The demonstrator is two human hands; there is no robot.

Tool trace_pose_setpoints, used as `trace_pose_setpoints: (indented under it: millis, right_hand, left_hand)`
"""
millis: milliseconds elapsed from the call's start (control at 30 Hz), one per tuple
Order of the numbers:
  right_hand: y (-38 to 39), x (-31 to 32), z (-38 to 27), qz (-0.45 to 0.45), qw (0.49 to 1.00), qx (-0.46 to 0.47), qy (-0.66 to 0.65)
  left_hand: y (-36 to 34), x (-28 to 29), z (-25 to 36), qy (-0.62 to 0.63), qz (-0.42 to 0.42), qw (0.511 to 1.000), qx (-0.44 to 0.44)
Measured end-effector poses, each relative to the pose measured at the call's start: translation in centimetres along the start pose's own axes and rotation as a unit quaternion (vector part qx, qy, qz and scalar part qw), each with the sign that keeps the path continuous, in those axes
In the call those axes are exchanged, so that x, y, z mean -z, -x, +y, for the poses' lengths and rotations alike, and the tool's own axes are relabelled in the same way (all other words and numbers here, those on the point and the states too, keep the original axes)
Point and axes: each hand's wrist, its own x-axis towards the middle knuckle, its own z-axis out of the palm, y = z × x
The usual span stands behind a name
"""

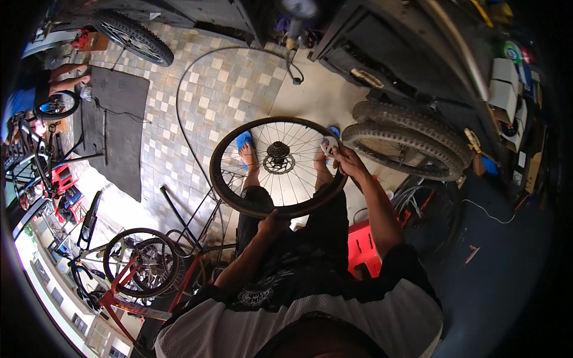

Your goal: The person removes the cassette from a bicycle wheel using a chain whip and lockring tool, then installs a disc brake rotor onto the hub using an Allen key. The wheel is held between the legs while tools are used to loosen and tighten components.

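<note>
Head view: supporting a bicycle wheel (278, 162) above the black shorts (322, 230) with both hands.

Reaching up and inward from the lower left with the left forearm (243, 259), at a bent elbow; clasping the near edge of the tyre (239, 203) in the left hand (274, 224), with curled fingers. Reaching up from the lower right with the right forearm (382, 212), more outstretched, and angling inward to the wheel's right side; pinching a pale curved piece (330, 146) in the right hand (348, 163), pressed to the tyre or just beside it, hard to tell which. Held tilted between the two hands, with sprockets (278, 149) in view, over blue slippers (243, 140); near knobby-tyred wheels (397, 149) to the right and a red stool (362, 247) beside the shorts.
</note>
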Motion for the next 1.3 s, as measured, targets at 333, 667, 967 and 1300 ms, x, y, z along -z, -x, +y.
trace_pose_setpoints:
  millis: [333,667,967,1300]
  right_hand:
    - [-11.0,-12.9,2.0,-0.039,0.98,-0.172,-0.092]
    - [-13.3,-19.5,6.4,-0.069,0.941,-0.291,-0.162]
    - [-12.2,-20.3,9.3,-0.1,0.914,-0.359,-0.163]
    - [-13.0,-22.9,8.7,-0.024,0.914,-0.379,-0.141]
  left_hand:
    - [-1.2,10.7,-2.5,-0.016,0.186,0.962,-0.198]
    - [-3.3,5.3,-3.4,-0.232,-0.054,0.957,-0.165]
    - [-2.0,-0.2,2.0,-0.136,-0.132,0.981,-0.04]
    - [-2.3,-1.2,2.0,-0.135,-0.17,0.976,-0.023]
